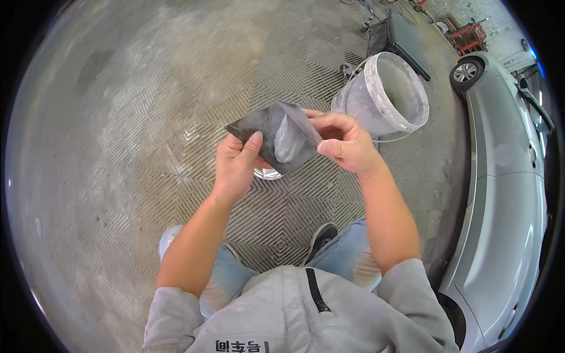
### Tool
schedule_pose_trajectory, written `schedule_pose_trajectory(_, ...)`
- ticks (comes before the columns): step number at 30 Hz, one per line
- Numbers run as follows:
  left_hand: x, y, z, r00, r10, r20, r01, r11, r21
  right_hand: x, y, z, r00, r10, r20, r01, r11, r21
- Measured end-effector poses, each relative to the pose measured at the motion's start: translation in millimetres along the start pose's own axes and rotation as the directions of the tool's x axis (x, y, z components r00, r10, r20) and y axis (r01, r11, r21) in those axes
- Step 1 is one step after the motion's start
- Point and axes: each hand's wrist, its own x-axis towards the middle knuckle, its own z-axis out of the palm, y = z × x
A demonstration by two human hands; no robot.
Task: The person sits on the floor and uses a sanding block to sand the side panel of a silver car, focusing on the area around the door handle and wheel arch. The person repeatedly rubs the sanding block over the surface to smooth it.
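Note:
My left hand (234, 162) pinches the lower left side of a thin dark grey plate (262, 122), thumb on top. On the plate's face lies a smear of pale grey paste (288, 141). My right hand (347, 141) grips a thin grey blade-like piece (302, 123) between thumb and fingers. That piece stands tilted against the plate's right side, beside the paste; I cannot tell whether it is a separate scraper or a folded edge. Below the plate, mostly hidden by it, shows the shiny rim of a round tin (268, 174).
A whitish plastic bucket (371, 97) stands tilted-looking just beyond my right hand. Behind it is a black box (403, 41). A silver car (506, 176) runs along the right. Ribbed grey floor tiles (194, 76) spread around my feet. Red equipment (469, 38) stands far right.

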Motion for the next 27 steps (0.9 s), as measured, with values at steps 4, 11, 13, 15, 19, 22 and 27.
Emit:
schedule_pose_trajectory(4, 6, 5, -17, 0.99, 0.124, -0.066, -0.129, 0.988, -0.082, -4, -4, -7, 0.964, 0.219, -0.151, -0.262, 0.876, -0.406)
schedule_pose_trajectory(11, 9, 15, -3, 0.942, -0.243, -0.229, 0.16, 0.931, -0.329, -2, 13, -4, 0.808, -0.533, -0.25, -0.231, 0.103, -0.967)
schedule_pose_trajectory(13, 4, 8, 7, 0.95, -0.298, -0.098, 0.244, 0.899, -0.364, 2, 21, 1, 0.721, -0.68, -0.132, -0.214, -0.038, -0.976)
schedule_pose_trajectory(15, 3, 3, 11, 0.937, -0.348, -0.013, 0.321, 0.878, -0.355, 5, 28, 5, 0.697, -0.717, -0.008, -0.174, -0.158, -0.972)
schedule_pose_trajectory(19, 13, 10, -13, 0.947, -0.285, -0.15, 0.206, 0.895, -0.395, 5, 38, 12, 0.677, -0.732, 0.083, -0.173, -0.267, -0.948)
schedule_pose_trajectory(22, 24, 28, -37, 0.898, -0.267, -0.351, 0.065, 0.868, -0.493, 5, 40, 14, 0.688, -0.723, 0.072, -0.165, -0.252, -0.954)
schedule_pose_trajectory(27, 10, 24, -15, 0.95, -0.192, -0.247, 0.085, 0.918, -0.387, 10, 42, 17, 0.715, -0.699, 0.011, -0.219, -0.239, -0.946)
